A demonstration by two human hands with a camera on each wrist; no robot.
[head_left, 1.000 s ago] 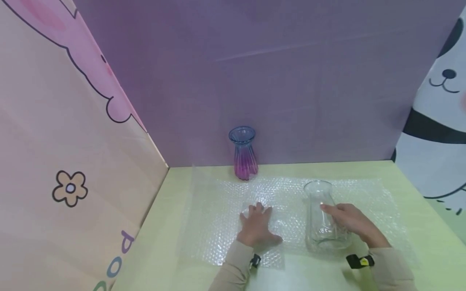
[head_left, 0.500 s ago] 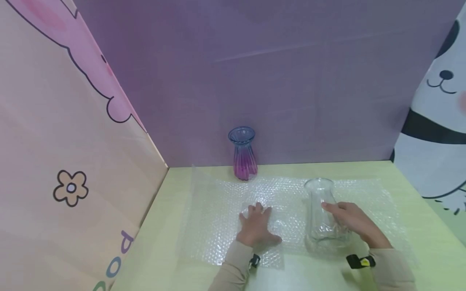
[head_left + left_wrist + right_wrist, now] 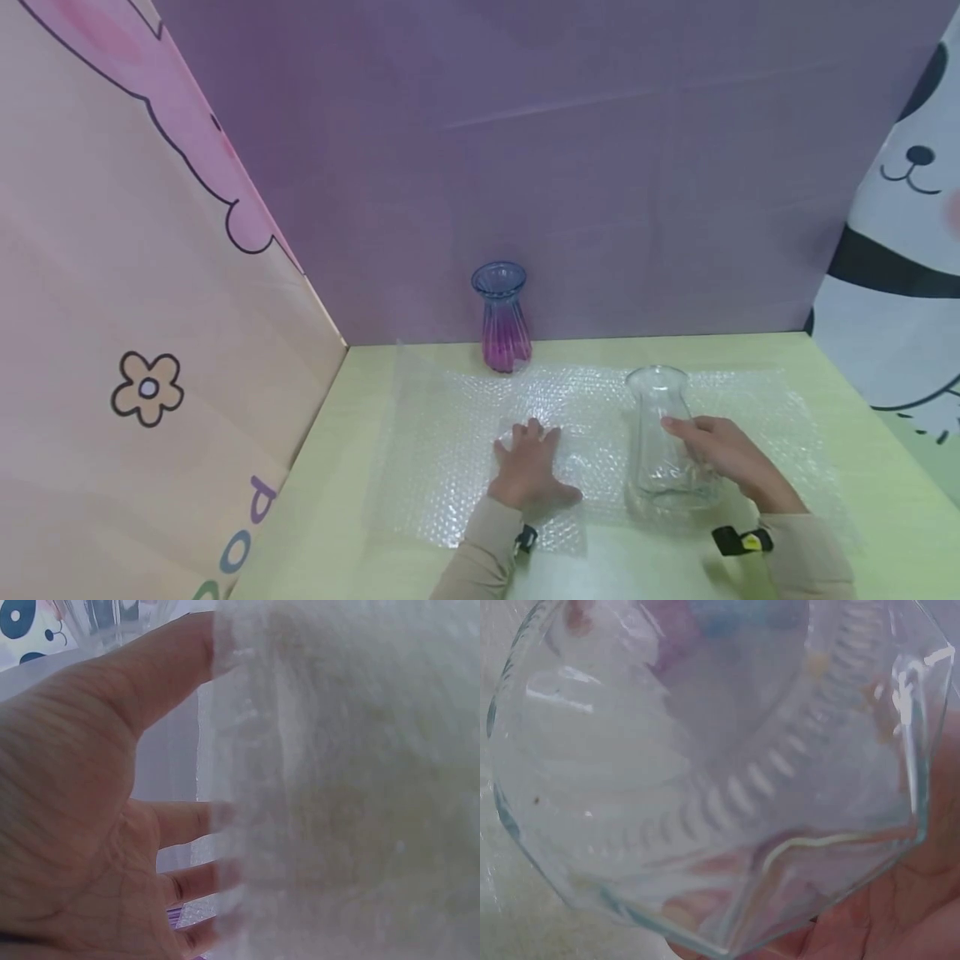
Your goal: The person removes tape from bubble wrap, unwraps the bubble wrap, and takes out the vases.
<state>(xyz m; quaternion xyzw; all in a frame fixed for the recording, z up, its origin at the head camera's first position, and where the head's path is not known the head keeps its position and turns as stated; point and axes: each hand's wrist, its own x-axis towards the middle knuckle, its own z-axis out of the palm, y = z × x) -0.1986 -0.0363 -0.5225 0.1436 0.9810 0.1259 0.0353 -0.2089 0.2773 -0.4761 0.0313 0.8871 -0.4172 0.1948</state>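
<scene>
My right hand grips a clear glass vase around its right side, thumb across the front. The vase leans slightly away, above the sheet of bubble wrap; whether its base touches the sheet I cannot tell. In the right wrist view the ribbed, faceted glass bottom fills most of the frame, with fingers behind it. My left hand lies with fingers spread on the bubble wrap. Up close in the left wrist view, a flap of the wrap hides the fingertips of my left hand.
A blue-to-purple fluted glass vase stands upright at the back of the pale yellow table, just behind the wrap. A purple backdrop rises at the rear. Printed panels flank the table, with a flower at left and a panda at right.
The clear glass vase in my right hand has risen very slightly. My left hand stays in place on the bubble wrap, and the blue-purple vase stands where it was.
</scene>
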